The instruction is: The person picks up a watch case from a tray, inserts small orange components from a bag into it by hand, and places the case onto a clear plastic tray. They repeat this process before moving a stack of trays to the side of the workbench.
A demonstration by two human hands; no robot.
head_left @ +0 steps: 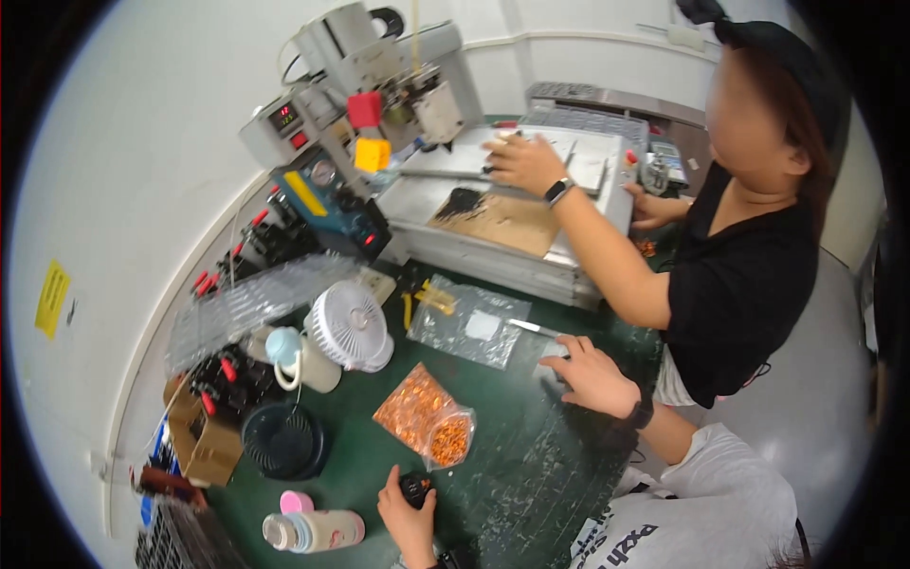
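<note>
My left hand [408, 520] is at the near edge of the green table, thumb and fingers closed round a small black part [415, 489]. My right hand [599, 381] reaches over the table further right, fingers apart, with nothing visible in them. Beside its fingertips lies a slim tool with a silver blade-like end [536, 328]. A small pale, see-through patch shows under the fingers; I cannot tell what it is. Between my hands sits an open clear bag [414, 406] of small orange pieces, its rolled mouth toward me. Behind it lies a flat clear plastic bag [469, 332].
A co-worker in black [758, 256] reaches over a bench machine [493, 223] at the back. Left of the orange pieces stand a white fan [351, 324], a lidded cup [313, 365], a dark round base [282, 441] and a bottle [327, 531]. A cardboard box [210, 450] is further left.
</note>
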